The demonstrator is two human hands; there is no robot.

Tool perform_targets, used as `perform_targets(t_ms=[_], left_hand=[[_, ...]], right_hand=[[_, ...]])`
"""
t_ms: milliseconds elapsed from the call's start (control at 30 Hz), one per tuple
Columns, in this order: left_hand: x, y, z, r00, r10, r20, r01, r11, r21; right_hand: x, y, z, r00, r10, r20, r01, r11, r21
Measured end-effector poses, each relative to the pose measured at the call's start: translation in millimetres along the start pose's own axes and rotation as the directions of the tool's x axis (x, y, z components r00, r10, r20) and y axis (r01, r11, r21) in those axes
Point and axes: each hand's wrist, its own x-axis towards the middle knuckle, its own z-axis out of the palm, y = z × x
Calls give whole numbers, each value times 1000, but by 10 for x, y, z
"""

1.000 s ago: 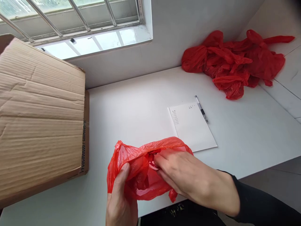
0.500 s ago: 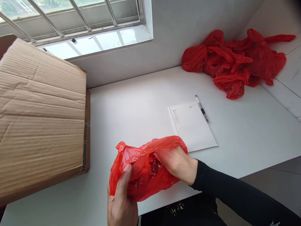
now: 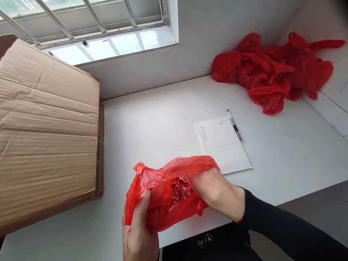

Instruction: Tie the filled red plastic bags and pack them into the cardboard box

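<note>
A thin red plastic bag [image 3: 163,214] is held up over the front of the white table, its mouth gaping towards me. My left hand [image 3: 140,224] grips the bag's left side, thumb pressed over the plastic near a bunched handle. My right hand [image 3: 214,186] reaches into the bag from the right; its fingers are hidden inside. Between the hands, several red packets [image 3: 176,193] with pale and dark patterned printing show in the opening. Whether my right fingers hold any of them cannot be seen.
A large cardboard box [image 3: 51,119] stands at the left. An open notebook page [image 3: 225,148] with small handwriting lies beyond the bag, a pen [image 3: 234,125] along its right edge. Crumpled red bags [image 3: 266,72] are heaped in the far right corner. A barred window [image 3: 108,21] is above the table [image 3: 152,119].
My right hand and forearm have shifted a little to the right, with more of the wrist showing. The bag's mouth is wider and more of the patterned packets show. My left hand keeps its grip.
</note>
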Motion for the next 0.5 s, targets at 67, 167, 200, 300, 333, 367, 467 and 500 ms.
perform_targets(t_ms=[67, 167, 200, 300, 333, 367, 467, 500], left_hand=[[-2, 45, 9, 998, -50, -37, 51, 999, 9], [-10, 99, 29, 993, -110, -44, 109, 994, -12], [-13, 113, 33, 991, -127, -40, 127, 992, -16], [-21, 135, 37, 989, -140, -42, 138, 990, -30], [-24, 130, 38, 989, -139, -41, 137, 990, -43], [-26, 117, 40, 989, -139, -41, 136, 988, -70], [-30, 25, 36, 979, -193, 73, 203, 962, -184], [-29, -22, 26, 968, -216, 128, 240, 946, -218]], right_hand=[[32, -5, 0, 999, 37, 27, -39, 996, 77], [59, 52, 86, 1000, 26, -16, -25, 995, 92], [57, 80, 123, 999, 12, -32, -9, 997, 81], [9, 147, 194, 1000, 5, -23, -3, 998, 64], [-14, 154, 192, 1000, 7, -21, -6, 999, 50], [-37, 152, 174, 1000, 3, -27, -2, 1000, 29], [-72, 91, 37, 1000, -10, -23, 10, 1000, 4], [-68, 59, -26, 1000, 5, -5, -4, 1000, 18]])
